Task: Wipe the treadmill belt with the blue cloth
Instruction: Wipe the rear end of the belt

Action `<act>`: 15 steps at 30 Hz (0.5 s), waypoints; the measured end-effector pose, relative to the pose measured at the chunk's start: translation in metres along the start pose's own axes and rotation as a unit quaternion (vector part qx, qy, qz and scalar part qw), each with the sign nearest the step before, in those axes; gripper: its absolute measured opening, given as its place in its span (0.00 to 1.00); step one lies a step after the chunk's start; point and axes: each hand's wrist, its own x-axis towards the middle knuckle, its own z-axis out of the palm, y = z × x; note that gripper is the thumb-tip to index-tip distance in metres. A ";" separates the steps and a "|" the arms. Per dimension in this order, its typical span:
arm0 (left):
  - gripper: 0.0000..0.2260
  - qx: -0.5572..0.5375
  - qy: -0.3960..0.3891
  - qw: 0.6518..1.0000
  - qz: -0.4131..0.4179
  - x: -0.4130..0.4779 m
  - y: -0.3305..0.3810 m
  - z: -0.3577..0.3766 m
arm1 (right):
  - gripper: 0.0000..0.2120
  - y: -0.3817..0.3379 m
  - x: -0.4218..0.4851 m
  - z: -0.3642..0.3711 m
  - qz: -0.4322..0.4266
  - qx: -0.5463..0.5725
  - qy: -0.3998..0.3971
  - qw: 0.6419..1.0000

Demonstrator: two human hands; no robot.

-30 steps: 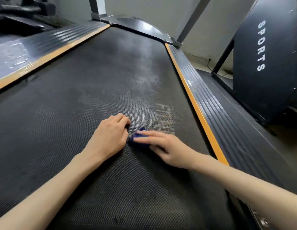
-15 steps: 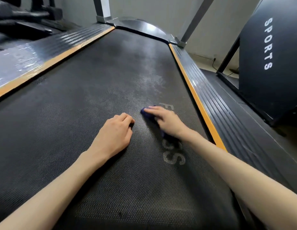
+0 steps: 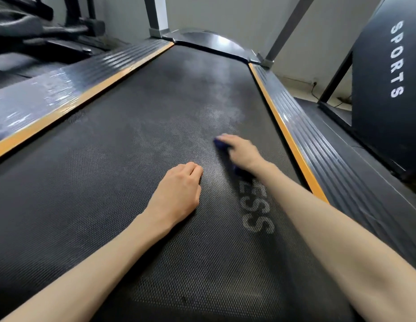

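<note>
The small dark-blue cloth point(image 3: 219, 142) lies on the right half of the black textured rubber treadmill belt point(image 3: 109, 182), just beyond the grey lettering point(image 3: 257, 212) printed there. It sits under your right hand point(image 3: 243, 152): a bit shows past the fingertips and another beside the wrist. That grip is released, with the fingers stretched over the cloth and pressing it down, though blur softens them. Your left hand point(image 3: 177, 194) rests on the belt nearby, apart from the cloth, its grip clenched on nothing. Orange-edged ribbed side rails point(image 3: 318, 140) flank the belt.
</note>
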 end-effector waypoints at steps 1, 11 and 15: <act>0.17 0.004 -0.004 1.000 0.001 0.000 0.000 0.000 | 0.24 -0.018 -0.006 0.007 -0.090 0.016 -0.026 0.995; 0.16 0.002 0.019 1.000 0.001 0.002 -0.002 0.002 | 0.17 0.056 0.017 -0.014 0.224 -0.066 0.001 0.972; 0.15 0.010 0.026 1.000 0.006 0.003 -0.003 0.002 | 0.25 0.008 0.000 0.000 0.004 -0.010 0.018 1.000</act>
